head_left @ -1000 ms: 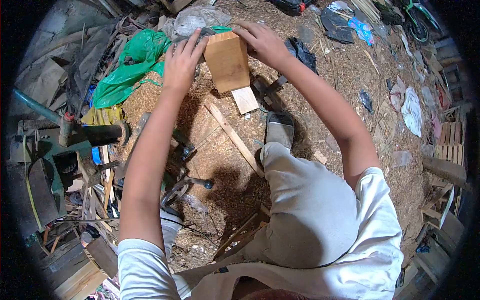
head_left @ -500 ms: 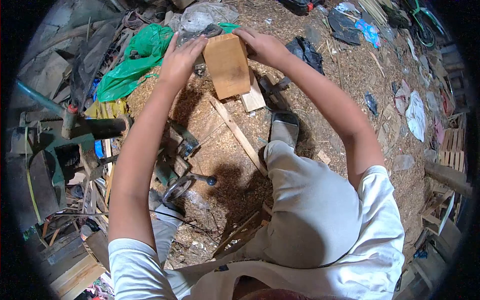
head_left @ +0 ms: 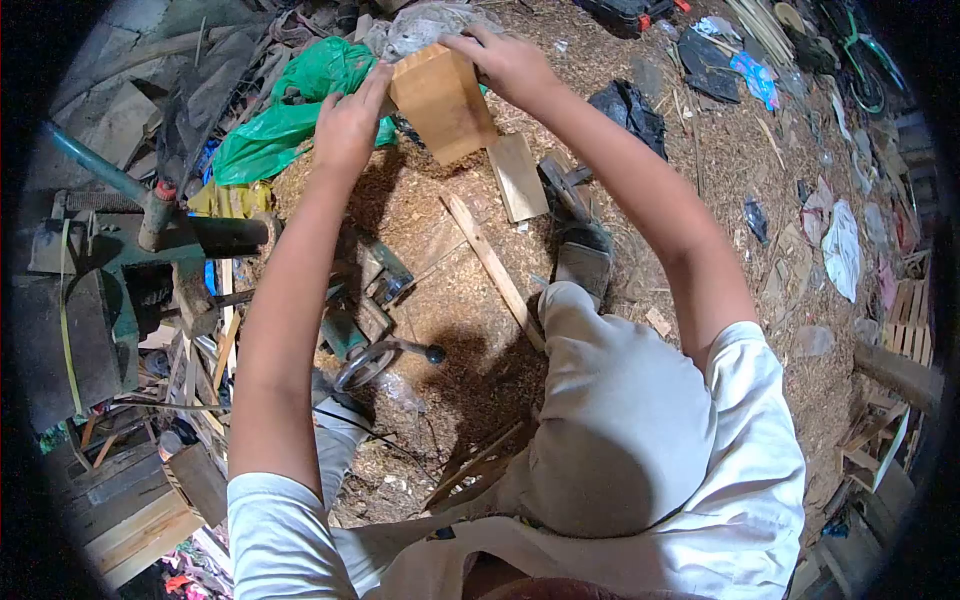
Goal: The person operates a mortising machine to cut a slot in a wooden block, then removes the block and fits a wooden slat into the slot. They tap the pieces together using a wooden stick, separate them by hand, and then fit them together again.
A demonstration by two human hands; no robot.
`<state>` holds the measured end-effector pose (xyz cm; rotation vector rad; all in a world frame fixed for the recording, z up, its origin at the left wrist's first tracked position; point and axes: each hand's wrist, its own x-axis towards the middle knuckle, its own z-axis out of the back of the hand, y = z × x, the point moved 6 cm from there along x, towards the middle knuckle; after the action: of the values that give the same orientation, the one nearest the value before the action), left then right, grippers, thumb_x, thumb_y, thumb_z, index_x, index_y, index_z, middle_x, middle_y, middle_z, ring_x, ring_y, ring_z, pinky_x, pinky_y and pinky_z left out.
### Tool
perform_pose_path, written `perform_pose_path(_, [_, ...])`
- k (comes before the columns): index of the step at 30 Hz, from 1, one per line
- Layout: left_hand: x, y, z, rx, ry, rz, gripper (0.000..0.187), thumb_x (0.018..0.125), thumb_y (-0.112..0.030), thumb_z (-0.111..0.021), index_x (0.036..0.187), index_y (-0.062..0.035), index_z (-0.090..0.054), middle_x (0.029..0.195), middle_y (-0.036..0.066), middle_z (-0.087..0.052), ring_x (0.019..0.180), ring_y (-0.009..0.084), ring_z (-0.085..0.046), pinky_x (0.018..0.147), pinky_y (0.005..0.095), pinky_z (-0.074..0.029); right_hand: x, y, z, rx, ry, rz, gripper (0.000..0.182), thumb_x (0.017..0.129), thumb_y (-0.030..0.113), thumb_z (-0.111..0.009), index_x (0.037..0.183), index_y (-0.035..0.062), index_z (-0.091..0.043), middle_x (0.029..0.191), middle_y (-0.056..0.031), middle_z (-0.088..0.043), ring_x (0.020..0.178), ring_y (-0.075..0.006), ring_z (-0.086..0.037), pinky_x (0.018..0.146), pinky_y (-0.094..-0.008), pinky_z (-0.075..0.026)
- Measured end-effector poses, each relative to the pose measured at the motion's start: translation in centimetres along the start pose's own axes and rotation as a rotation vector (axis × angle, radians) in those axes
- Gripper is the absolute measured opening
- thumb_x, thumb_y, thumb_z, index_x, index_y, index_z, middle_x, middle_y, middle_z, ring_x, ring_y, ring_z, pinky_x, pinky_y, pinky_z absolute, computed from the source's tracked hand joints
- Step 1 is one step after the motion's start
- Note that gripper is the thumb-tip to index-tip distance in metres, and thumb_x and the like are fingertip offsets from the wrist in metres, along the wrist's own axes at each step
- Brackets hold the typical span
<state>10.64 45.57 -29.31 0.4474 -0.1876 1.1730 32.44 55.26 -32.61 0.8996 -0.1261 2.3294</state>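
Between my hands, a thick wooden block (head_left: 440, 105) hangs tilted at the top of the view. My left hand (head_left: 348, 122) presses its fingers against the block's upper left edge. On the opposite side, my right hand (head_left: 512, 72) grips the upper right edge, its fingertips partly hidden behind the wood. A short pale board (head_left: 518, 178) stands just below the block's lower right corner. On the sawdust beneath lies a long narrow wooden strip (head_left: 492, 270).
A green machine with a handwheel (head_left: 365, 367) and a blue lever (head_left: 95, 160) fills the left side. Green plastic bags (head_left: 265, 140) lie beyond my left hand. A dark bag (head_left: 632, 115) and scattered litter cover the sawdust floor (head_left: 720, 200) at right.
The block has moved up and slightly left with both hands and tilted more. More of the pale board beside it shows now. The whole view has shifted a little.
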Motion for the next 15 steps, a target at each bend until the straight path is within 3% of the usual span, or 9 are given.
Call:
perform_pose_path(1, [-0.4, -0.2, -0.2, 0.004, 0.0, -0.002, 0.064, 0.091, 0.0, -0.059, 0.153, -0.0147, -0.045, 0.158, 0.004, -0.055, 0.096, 0.0227, -0.074, 0.098, 0.0463, -0.053, 0.1, 0.2, -0.9, 0.001, -0.004, -0.001, 0.074, 0.083, 0.004, -0.076, 0.149, 0.0287, -0.053, 0.132, -0.0083, -0.065, 0.104, -0.0333, -0.072, 0.083, -0.0457, -0.059])
perform_pose_path(3, [-1.4, -0.1, -1.4, 0.143, 0.076, 0.09, 0.06, 0.094, -0.003, -0.059, 0.152, -0.0122, -0.046, 0.159, 0.005, -0.054, 0.093, 0.0233, -0.075, 0.093, 0.0448, -0.054, 0.4, 0.7, -2.2, -0.126, -0.093, 0.01, 0.054, 0.095, 0.012, -0.055, 0.144, 0.036, -0.057, 0.117, -0.0116, -0.067, 0.104, -0.0314, -0.07, 0.092, -0.0496, -0.054])
perform_pose_path(4, [-2.1, -0.2, -2.0, 0.138, -0.003, 0.109, 0.057, 0.096, -0.006, -0.06, 0.151, -0.0103, -0.046, 0.16, 0.006, -0.052, 0.089, 0.0251, -0.075, 0.085, 0.0458, -0.057, 0.2, 1.2, -2.5, -0.112, -0.123, -0.024, 0.054, 0.095, 0.013, -0.056, 0.143, 0.0389, -0.059, 0.112, -0.0107, -0.066, 0.107, -0.0315, -0.068, 0.094, -0.0523, -0.052])
perform_pose_path(5, [-2.6, 0.0, -3.1, 0.141, -0.007, 0.107, 0.057, 0.096, -0.006, -0.06, 0.151, -0.0103, -0.046, 0.16, 0.006, -0.052, 0.089, 0.0251, -0.075, 0.085, 0.0458, -0.057, 0.5, 1.6, -3.2, -0.114, -0.128, -0.024, 0.054, 0.095, 0.013, -0.056, 0.143, 0.0389, -0.059, 0.112, -0.0107, -0.066, 0.107, -0.0315, -0.068, 0.094, -0.0523, -0.052])
perform_pose_path(8, [-3.8, 0.5, -3.5, 0.087, -0.005, 0.198, 0.056, 0.094, -0.005, -0.061, 0.148, -0.0091, -0.047, 0.161, 0.007, -0.05, 0.079, 0.0291, -0.075, 0.067, 0.0457, -0.06, 0.9, 2.4, -5.0, -0.113, -0.055, -0.12, 0.054, 0.098, 0.016, -0.053, 0.145, 0.0415, -0.057, 0.115, -0.0105, -0.065, 0.115, -0.0316, -0.064, 0.096, -0.0513, -0.051])
perform_pose_path(9, [-3.8, 0.6, -3.0, 0.084, 0.003, 0.201, 0.056, 0.094, -0.005, -0.061, 0.148, -0.0091, -0.047, 0.161, 0.007, -0.05, 0.079, 0.0291, -0.075, 0.067, 0.0457, -0.06, 1.0, 2.3, -5.1, -0.108, -0.047, -0.121, 0.054, 0.098, 0.016, -0.053, 0.145, 0.0415, -0.057, 0.115, -0.0105, -0.065, 0.115, -0.0316, -0.064, 0.096, -0.0513, -0.051])
perform_pose_path(11, [-3.4, 1.6, -2.3, 0.028, 0.075, 0.268, 0.081, 0.085, 0.005, -0.063, 0.159, -0.0117, -0.037, 0.162, 0.01, -0.048, 0.075, 0.039, -0.073, 0.068, 0.0493, -0.06, 2.1, 2.3, -5.2, -0.089, -0.054, -0.105, 0.061, 0.094, 0.012, -0.057, 0.147, 0.0414, -0.056, 0.115, -0.0127, -0.066, 0.111, -0.0327, -0.066, 0.095, -0.0464, -0.05])
perform_pose_path(15, [-4.6, 1.3, -4.8, -0.072, 0.169, 0.325, 0.086, 0.085, 0.006, -0.063, 0.162, -0.0155, -0.031, 0.159, 0.012, -0.051, 0.083, 0.0408, -0.075, 0.071, 0.0532, -0.06, 2.4, 1.6, -7.8, -0.133, -0.001, -0.078, 0.055, 0.099, 0.016, -0.053, 0.147, 0.0432, -0.056, 0.118, -0.0126, -0.064, 0.115, -0.033, -0.064, 0.1, -0.0516, -0.049])
